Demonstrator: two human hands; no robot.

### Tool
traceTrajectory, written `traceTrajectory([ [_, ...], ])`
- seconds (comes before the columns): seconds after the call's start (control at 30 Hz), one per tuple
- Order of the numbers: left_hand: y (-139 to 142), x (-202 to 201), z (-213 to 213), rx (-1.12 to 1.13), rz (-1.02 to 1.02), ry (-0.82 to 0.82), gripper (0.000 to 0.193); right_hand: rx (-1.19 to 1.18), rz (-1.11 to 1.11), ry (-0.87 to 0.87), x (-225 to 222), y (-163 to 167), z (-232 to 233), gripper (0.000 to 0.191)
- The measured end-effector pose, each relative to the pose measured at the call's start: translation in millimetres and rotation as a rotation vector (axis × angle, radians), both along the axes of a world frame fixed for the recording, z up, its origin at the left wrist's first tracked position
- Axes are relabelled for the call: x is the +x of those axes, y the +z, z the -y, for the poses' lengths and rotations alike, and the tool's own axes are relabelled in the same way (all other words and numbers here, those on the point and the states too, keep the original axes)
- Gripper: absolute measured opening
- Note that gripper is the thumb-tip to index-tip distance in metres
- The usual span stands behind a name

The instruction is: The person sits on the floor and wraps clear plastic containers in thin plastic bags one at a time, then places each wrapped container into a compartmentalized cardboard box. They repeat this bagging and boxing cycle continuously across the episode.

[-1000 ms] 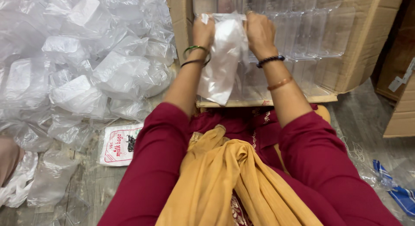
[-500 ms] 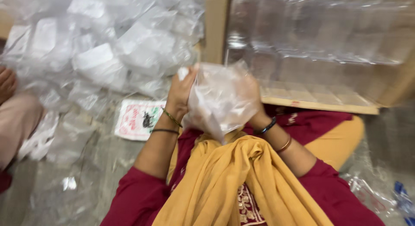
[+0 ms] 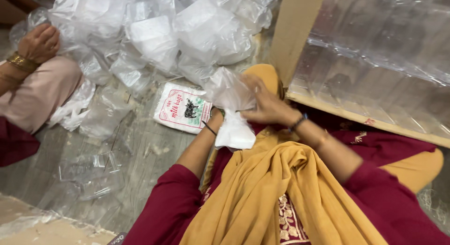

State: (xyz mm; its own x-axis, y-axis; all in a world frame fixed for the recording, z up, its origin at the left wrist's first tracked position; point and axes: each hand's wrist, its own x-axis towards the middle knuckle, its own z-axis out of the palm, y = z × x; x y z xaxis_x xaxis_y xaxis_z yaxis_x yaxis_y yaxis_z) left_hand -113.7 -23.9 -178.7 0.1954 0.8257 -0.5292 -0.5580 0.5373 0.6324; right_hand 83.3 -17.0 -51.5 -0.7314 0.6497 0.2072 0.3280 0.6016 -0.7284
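Hanging lengthwise below both hands, the crumpled clear plastic bag (image 3: 232,111) is pinched by the right hand (image 3: 268,104) from the right; the left hand's (image 3: 216,114) grip is hidden.

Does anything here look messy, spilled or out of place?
Yes, mildly. A loose heap of clear plastic bags sprawls over the floor at upper left, some flattened strays lying apart near the lower left. A printed bag packet lies askew beside it. The right hand grips a crumpled clear bag; nothing looks torn.
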Motion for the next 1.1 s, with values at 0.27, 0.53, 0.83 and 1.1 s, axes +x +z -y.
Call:
traceTrajectory([
  [0.27,-1,-41,46,0.068,-0.522,0.06,0.031,-0.863,0.182,-0.268,-134,-25,-83,0.096],
  [0.53,60,-57,9,0.465,-1.141,0.301,0.05,-0.691,-0.324,-0.522,-134,-41,-87,0.085],
  [0.83,168,68,-36,0.889,-1.189,0.482,0.028,0.11,-0.393,-0.54,9,53,37,0.071],
  [1.1,183,113,17,0.859,-0.507,-0.085,0.021,-0.293,-0.814,-0.712,103,40,51,0.015],
])
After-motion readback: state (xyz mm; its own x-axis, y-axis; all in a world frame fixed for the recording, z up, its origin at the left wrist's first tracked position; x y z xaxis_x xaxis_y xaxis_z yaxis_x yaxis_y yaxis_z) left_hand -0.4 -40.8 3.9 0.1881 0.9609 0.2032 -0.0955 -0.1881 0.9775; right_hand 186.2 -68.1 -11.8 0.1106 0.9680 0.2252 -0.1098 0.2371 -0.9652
